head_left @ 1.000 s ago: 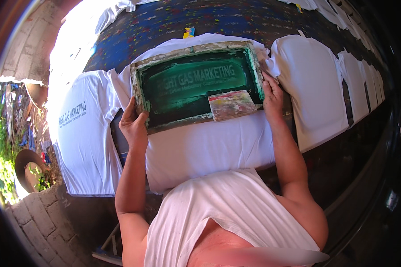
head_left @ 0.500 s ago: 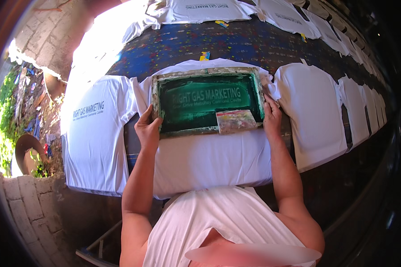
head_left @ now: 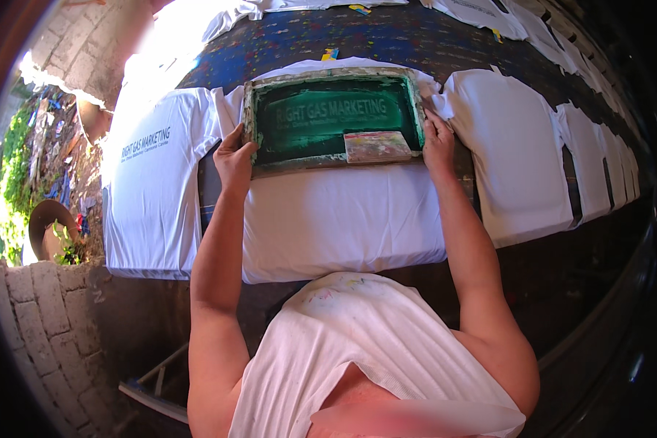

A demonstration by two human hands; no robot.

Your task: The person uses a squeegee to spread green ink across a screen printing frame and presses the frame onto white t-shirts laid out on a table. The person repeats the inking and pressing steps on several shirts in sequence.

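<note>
A wooden-rimmed screen printing frame [head_left: 247, 117] with green mesh lies over the upper part of a white T-shirt [head_left: 343, 219] spread on the table. My left hand [head_left: 233, 160] grips the frame's left side near its lower corner, thumb on the rim. On the opposite side, my right hand [head_left: 438, 144] holds the right edge. A flat, paint-stained block [head_left: 377, 147], perhaps a squeegee, rests inside the frame at its lower right. Pale lettering shows through the mesh. The frame hides the shirt's chest area, and I cannot tell whether it touches the cloth.
A printed white T-shirt [head_left: 153, 175] lies to the left, and a plain one [head_left: 515, 153] to the right, with more beyond. Behind them stretches a dark, paint-speckled table surface [head_left: 285, 47]. A metal bar [head_left: 153, 401] stands low at the left.
My view has tilted, so the table, shirts and frame sit higher in the picture. Both hands keep their hold on the frame, and the block stays in its corner.
</note>
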